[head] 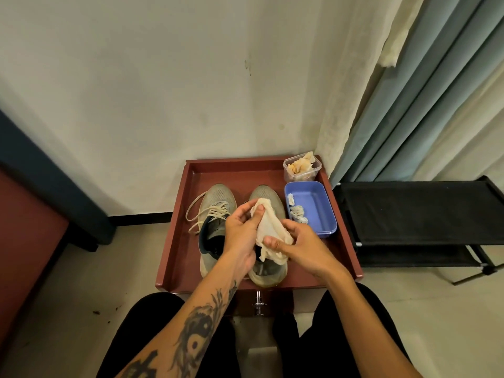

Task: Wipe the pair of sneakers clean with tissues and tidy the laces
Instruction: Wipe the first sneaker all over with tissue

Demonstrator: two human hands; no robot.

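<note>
Two grey sneakers stand side by side, toes to the wall, on a red-brown tray (177, 241). The left sneaker (216, 203) has loose cream laces (196, 214) spilling off its left side. Both hands hover over the right sneaker (268, 195) and hide its middle. Between them is a crumpled cream tissue (268, 230). My left hand (242, 233) pinches the tissue's upper end with thumb and fingers. My right hand (297, 246) grips its lower end.
A blue tub (316, 205) with used tissue wads sits on the tray's right side. Behind it is a clear box (301, 167) of tissues. A black rack (414, 214) stands to the right, curtains behind it. A wall lies just beyond the tray; my knees are below it.
</note>
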